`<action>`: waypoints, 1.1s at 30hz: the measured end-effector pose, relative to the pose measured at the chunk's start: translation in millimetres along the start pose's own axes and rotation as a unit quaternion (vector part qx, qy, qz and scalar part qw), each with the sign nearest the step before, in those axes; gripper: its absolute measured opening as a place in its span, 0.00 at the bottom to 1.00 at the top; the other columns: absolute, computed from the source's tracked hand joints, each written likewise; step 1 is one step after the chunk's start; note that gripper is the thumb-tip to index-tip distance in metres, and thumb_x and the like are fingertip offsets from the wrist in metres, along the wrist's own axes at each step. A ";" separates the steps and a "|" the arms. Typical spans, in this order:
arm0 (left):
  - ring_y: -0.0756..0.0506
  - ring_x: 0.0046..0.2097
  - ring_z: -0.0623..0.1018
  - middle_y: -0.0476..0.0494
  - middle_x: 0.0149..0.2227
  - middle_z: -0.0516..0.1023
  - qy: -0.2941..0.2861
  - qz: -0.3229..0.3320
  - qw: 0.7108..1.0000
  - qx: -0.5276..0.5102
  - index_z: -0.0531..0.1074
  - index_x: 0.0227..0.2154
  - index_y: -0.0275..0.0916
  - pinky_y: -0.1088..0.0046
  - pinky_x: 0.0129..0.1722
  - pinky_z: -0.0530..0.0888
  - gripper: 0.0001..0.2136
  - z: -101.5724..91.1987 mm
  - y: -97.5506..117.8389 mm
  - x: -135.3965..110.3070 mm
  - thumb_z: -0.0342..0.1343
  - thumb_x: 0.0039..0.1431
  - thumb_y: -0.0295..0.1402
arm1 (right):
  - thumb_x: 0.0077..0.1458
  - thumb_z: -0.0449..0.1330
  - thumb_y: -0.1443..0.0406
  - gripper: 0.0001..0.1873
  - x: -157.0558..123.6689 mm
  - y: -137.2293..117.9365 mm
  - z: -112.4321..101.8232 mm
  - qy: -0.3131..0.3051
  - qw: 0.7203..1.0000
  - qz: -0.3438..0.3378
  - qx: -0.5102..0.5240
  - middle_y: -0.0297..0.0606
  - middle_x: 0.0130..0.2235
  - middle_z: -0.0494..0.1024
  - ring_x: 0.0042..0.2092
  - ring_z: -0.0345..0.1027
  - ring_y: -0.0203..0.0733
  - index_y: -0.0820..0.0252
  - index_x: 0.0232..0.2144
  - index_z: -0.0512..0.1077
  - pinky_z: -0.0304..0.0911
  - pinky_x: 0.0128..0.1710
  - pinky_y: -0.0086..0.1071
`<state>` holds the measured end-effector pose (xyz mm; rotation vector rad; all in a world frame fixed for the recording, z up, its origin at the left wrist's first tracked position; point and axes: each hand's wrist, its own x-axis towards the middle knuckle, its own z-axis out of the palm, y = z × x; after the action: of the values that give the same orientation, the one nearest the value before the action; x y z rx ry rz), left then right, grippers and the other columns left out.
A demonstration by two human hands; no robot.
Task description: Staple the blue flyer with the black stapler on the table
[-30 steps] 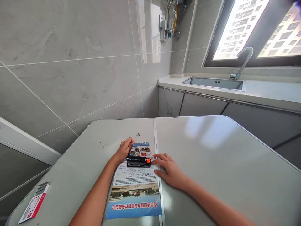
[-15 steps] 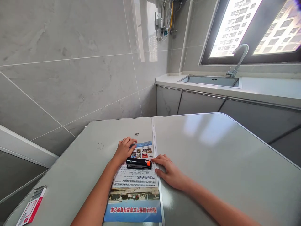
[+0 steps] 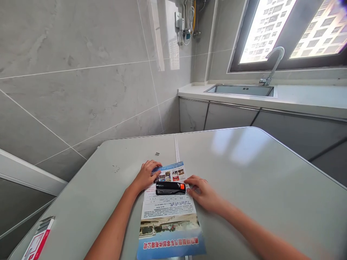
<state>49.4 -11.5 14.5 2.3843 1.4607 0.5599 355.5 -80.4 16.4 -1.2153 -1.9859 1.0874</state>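
Note:
A printed leaflet (image 3: 169, 207), blue at both ends with red lettering near me, lies on the table. Across its upper half rests a black stapler (image 3: 168, 186) with an orange patch at its right end. My left hand (image 3: 148, 176) lies on the leaflet's upper left edge, fingers stretched out, just left of the stapler. At the right edge of the leaflet is my right hand (image 3: 203, 194), its index finger and thumb apart beside the stapler's orange end. Whether those fingertips touch the stapler or only the paper is hard to tell.
Small strips of staples (image 3: 157, 154) lie beyond my left hand, and loose staples (image 3: 116, 168) are scattered farther left. A red and white pack (image 3: 38, 241) sits at the table's near left edge. A seam runs down the table (image 3: 257, 187). Behind it is a counter with a sink (image 3: 241, 90).
The leaflet has shifted right and turned slightly, its near end swinging right across the table seam. The stapler and both my hands have moved right with it.

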 end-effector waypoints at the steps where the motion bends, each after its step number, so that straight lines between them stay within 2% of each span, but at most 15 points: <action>1: 0.41 0.52 0.74 0.44 0.49 0.78 -0.005 0.002 1.000 -0.007 0.75 0.48 0.45 0.60 0.53 0.68 0.09 -0.3 2.0 0.1 0.54 0.69 0.34 | 0.62 0.56 0.65 0.15 0.4 0.7 -2.0 0.007 1.000 0.011 0.000 0.46 0.49 0.79 0.46 0.75 0.47 0.59 0.48 0.78 0.72 0.48 0.40; 7: 0.40 0.55 0.73 0.42 0.52 0.76 -0.041 0.042 0.998 -0.022 0.77 0.50 0.47 0.56 0.59 0.66 0.11 2.0 9.0 -0.4 0.54 0.69 0.36 | 0.59 0.55 0.65 0.15 3.8 4.3 -15.6 0.043 0.996 0.066 -0.044 0.45 0.41 0.83 0.42 0.76 0.46 0.61 0.39 0.81 0.70 0.43 0.37; 10: 0.39 0.57 0.72 0.42 0.57 0.74 -0.052 0.054 0.997 0.001 0.77 0.53 0.50 0.56 0.60 0.66 0.13 4.6 9.3 -0.8 0.53 0.70 0.37 | 0.58 0.53 0.65 0.15 4.8 3.5 -22.1 0.044 0.993 0.081 -0.074 0.41 0.34 0.82 0.35 0.72 0.43 0.60 0.32 0.80 0.64 0.36 0.33; 12: 0.39 0.58 0.71 0.42 0.59 0.72 -0.057 0.066 0.996 0.022 0.75 0.56 0.52 0.55 0.59 0.66 0.15 6.0 10.1 -1.1 0.52 0.71 0.38 | 0.58 0.52 0.64 0.16 5.0 2.6 -25.6 0.042 0.990 0.089 -0.101 0.37 0.27 0.77 0.29 0.63 0.38 0.60 0.24 0.77 0.55 0.30 0.31; 15: 0.38 0.59 0.70 0.42 0.61 0.71 -0.057 0.083 0.994 0.050 0.72 0.60 0.56 0.55 0.58 0.67 0.17 6.5 12.6 -1.6 0.51 0.72 0.39 | 0.57 0.53 0.64 0.20 5.7 2.8 -29.7 0.035 0.984 0.118 -0.131 0.31 0.19 0.61 0.26 0.45 0.34 0.60 0.15 0.66 0.43 0.26 0.33; 17: 0.38 0.59 0.70 0.42 0.61 0.70 -0.054 0.092 0.993 0.059 0.71 0.62 0.56 0.55 0.58 0.67 0.18 5.7 14.4 -2.1 0.53 0.71 0.40 | 0.56 0.54 0.64 0.21 6.7 4.1 -32.1 0.034 0.980 0.136 -0.139 0.29 0.19 0.53 0.27 0.39 0.35 0.59 0.13 0.62 0.39 0.26 0.34; 19: 0.38 0.60 0.70 0.41 0.61 0.69 -0.056 0.103 0.992 0.054 0.72 0.60 0.56 0.54 0.59 0.67 0.18 4.0 16.0 -2.7 0.54 0.71 0.41 | 0.55 0.54 0.64 0.20 7.7 5.3 -34.5 0.034 0.980 0.138 -0.142 0.29 0.20 0.50 0.28 0.37 0.36 0.59 0.13 0.60 0.37 0.26 0.34; 23: 0.38 0.62 0.69 0.41 0.64 0.67 -0.063 0.111 0.992 0.023 0.76 0.55 0.53 0.56 0.61 0.66 0.14 -0.4 18.5 -3.7 0.55 0.70 0.40 | 0.55 0.54 0.66 0.20 7.9 5.5 -39.4 0.037 0.979 0.134 -0.149 0.29 0.20 0.49 0.28 0.37 0.35 0.59 0.13 0.58 0.37 0.26 0.34; 26: 0.38 0.62 0.69 0.41 0.63 0.69 -0.083 0.116 0.990 0.016 0.74 0.58 0.54 0.55 0.61 0.64 0.16 -2.1 19.4 -3.9 0.55 0.70 0.41 | 0.56 0.54 0.66 0.21 6.5 6.5 -42.4 0.048 0.975 0.136 -0.167 0.29 0.19 0.53 0.25 0.39 0.34 0.59 0.13 0.60 0.39 0.25 0.35; 28: 0.39 0.62 0.69 0.41 0.63 0.69 -0.093 0.121 0.988 0.018 0.73 0.60 0.55 0.55 0.62 0.63 0.17 -2.0 19.4 -3.9 0.54 0.70 0.41 | 0.58 0.54 0.65 0.21 5.9 7.9 -44.4 0.067 0.973 0.117 -0.187 0.33 0.19 0.61 0.25 0.47 0.35 0.59 0.13 0.64 0.44 0.26 0.34; 30: 0.39 0.62 0.69 0.41 0.63 0.70 -0.095 0.121 0.988 0.020 0.73 0.60 0.55 0.55 0.62 0.62 0.17 -1.4 19.3 -3.7 0.53 0.71 0.41 | 0.62 0.53 0.63 0.21 5.9 8.2 -46.6 0.099 0.973 0.079 -0.194 0.38 0.25 0.70 0.28 0.58 0.38 0.59 0.17 0.70 0.52 0.29 0.34; 33: 0.39 0.62 0.69 0.42 0.62 0.70 -0.094 0.116 0.989 0.022 0.73 0.60 0.55 0.56 0.62 0.62 0.17 -0.8 19.6 -3.2 0.53 0.71 0.41 | 0.67 0.53 0.57 0.18 6.4 5.4 -47.3 0.106 0.984 0.000 -0.143 0.42 0.36 0.76 0.39 0.69 0.45 0.56 0.33 0.79 0.62 0.39 0.35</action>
<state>63.0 -23.1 23.2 2.5806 1.1360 0.3452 392.3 -56.9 36.2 -1.4130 -2.0198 0.6533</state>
